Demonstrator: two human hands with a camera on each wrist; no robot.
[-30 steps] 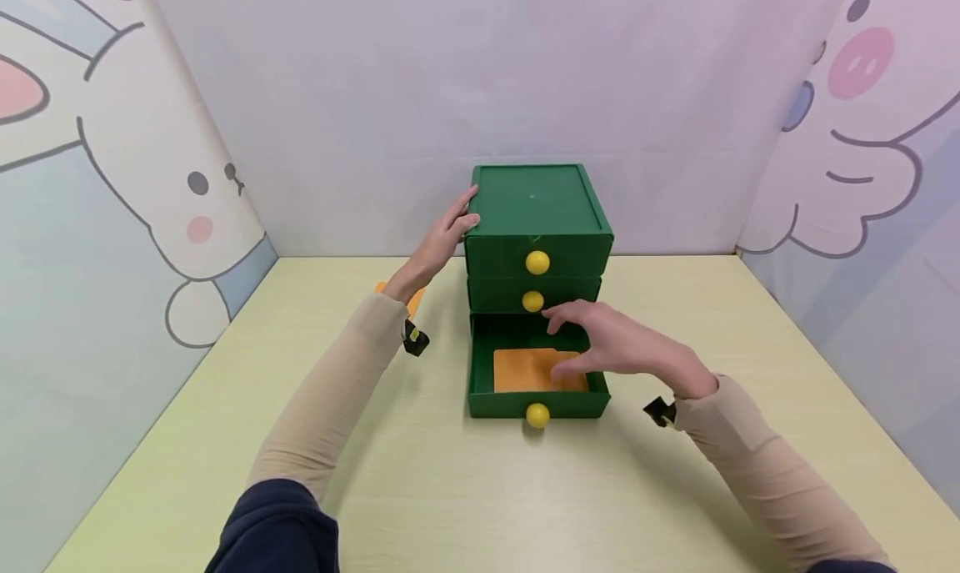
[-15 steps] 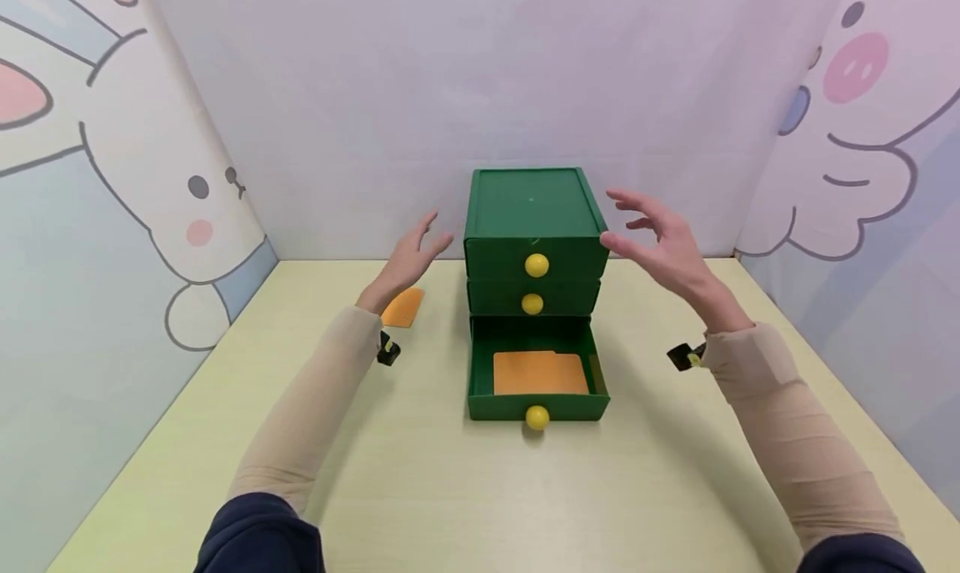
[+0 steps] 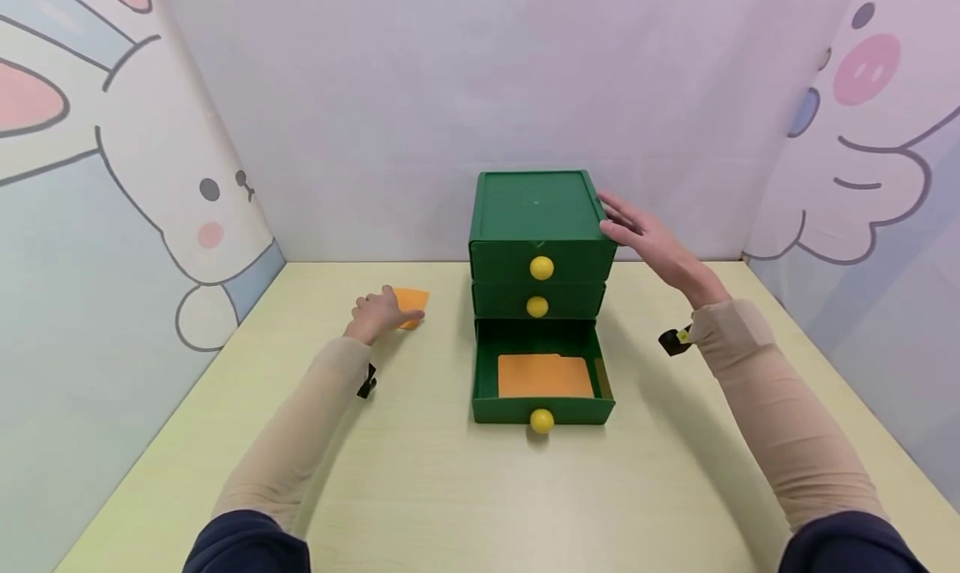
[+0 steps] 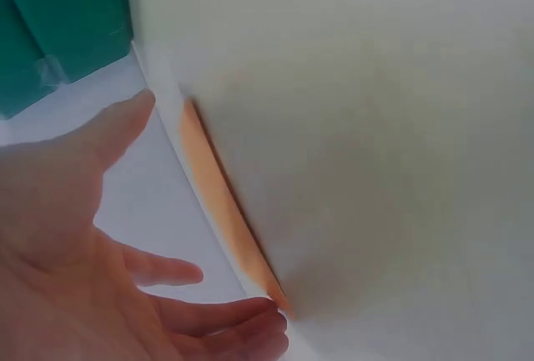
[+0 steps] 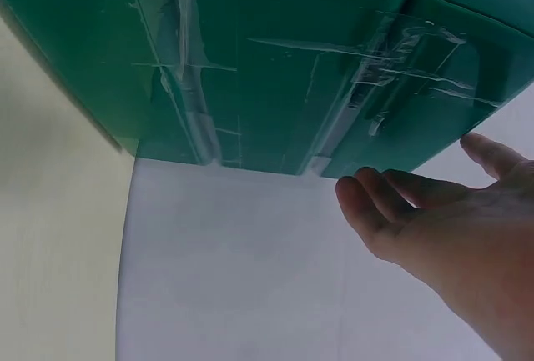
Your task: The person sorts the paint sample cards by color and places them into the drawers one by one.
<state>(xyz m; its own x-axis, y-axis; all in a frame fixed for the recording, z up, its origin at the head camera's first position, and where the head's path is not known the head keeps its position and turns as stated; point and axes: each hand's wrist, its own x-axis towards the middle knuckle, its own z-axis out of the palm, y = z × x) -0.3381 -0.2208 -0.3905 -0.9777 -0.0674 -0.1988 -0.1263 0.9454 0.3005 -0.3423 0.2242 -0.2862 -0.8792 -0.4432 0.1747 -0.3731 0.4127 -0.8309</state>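
Observation:
A green three-drawer cabinet (image 3: pixel 536 210) with round yellow knobs stands at the back of the table, its bottom drawer (image 3: pixel 504 410) pulled out. Flat orange cards (image 3: pixel 543 377) lie inside that drawer. To the cabinet's left, my left hand (image 3: pixel 377 313) reaches over another orange card (image 3: pixel 411 298) on the table. In the left wrist view its thumb and fingers are spread, with fingertips right at one end of the orange card (image 4: pixel 224 203). My right hand (image 3: pixel 647 241) rests against the cabinet's upper right edge, thumb near the top and fingers (image 5: pixel 417 190) extended along the side.
Clear tape (image 5: pixel 190 69) joins the drawer tiers on the cabinet's side. A pale wall (image 3: pixel 420 123) rises behind, flanked by panels with a rabbit (image 3: pixel 142 198) and a pig. The light wooden table (image 3: pixel 450 490) spreads in front.
My left hand left the cabinet's left side and came down to the orange card. My right hand rose from over the bottom drawer to the cabinet's upper right edge.

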